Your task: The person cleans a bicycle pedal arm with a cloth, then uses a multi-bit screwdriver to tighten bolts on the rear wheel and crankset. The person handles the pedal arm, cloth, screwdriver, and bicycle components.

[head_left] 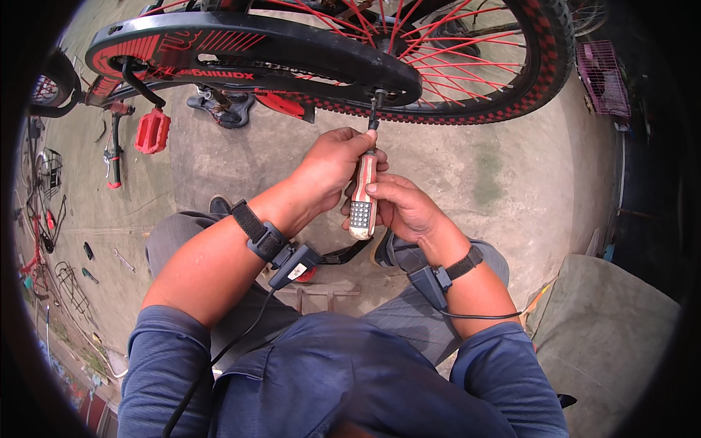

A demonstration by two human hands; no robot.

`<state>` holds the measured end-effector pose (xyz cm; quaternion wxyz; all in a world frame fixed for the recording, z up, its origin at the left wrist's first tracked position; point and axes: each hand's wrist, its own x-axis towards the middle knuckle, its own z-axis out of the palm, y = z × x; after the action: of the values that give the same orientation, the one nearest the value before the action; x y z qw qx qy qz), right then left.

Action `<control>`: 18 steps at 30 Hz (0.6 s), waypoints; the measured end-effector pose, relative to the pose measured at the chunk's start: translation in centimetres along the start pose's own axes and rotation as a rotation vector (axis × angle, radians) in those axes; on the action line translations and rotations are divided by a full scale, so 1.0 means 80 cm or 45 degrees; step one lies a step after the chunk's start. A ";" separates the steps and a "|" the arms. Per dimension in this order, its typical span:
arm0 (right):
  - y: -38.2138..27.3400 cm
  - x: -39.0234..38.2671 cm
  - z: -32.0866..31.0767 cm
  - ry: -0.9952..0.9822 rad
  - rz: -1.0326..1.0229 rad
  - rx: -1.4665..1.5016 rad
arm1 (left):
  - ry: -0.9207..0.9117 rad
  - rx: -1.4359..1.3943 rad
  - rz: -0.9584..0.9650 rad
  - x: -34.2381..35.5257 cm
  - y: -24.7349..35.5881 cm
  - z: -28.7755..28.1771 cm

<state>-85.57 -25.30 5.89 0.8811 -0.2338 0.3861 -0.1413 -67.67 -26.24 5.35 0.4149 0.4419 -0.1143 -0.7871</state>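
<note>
Broadly, a grey floor (504, 208) spreads under everything, and across the top of the view lies a bike (157, 45) in black and red. Below it the person sits with knees apart, in a blue top and grey trousers. At the lower right lies a grey-green cloth (599, 336). The bike's wheel (553, 58) has red spokes and a tyre with a red checked sidewall; a long black guard (350, 69) runs in front of it. Near the far right edge stands a pink wire cage (602, 73).

Between the two hands, just below the guard, is the tool (364, 182) (its handle striped red and white, with a studded dark patch near the butt). Its dark shaft points up at the axle (379, 96); how firmly they meet cannot be told. The left hand (328, 164) pinches the tool's neck between thumb and forefinger. The right hand (409, 208) grasps the handle, thumb on top, fingers partly hidden. Off to the left hangs a red pedal (152, 131).
</note>
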 end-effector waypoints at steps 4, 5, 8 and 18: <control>0.001 0.000 -0.002 -0.004 0.000 -0.023 | -0.033 -0.140 -0.033 -0.001 -0.001 0.001; 0.002 0.001 -0.002 -0.003 -0.002 -0.036 | 0.009 -0.085 -0.021 -0.001 -0.002 0.003; 0.003 0.001 -0.002 -0.009 -0.001 -0.021 | 0.076 0.020 0.004 -0.001 -0.003 0.005; 0.000 -0.001 0.000 -0.004 0.008 -0.067 | 0.044 0.002 -0.015 -0.002 -0.003 0.005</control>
<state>-85.63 -25.30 5.94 0.8757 -0.2560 0.3889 -0.1281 -68.08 -26.04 5.53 0.4117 0.4565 -0.1051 -0.7817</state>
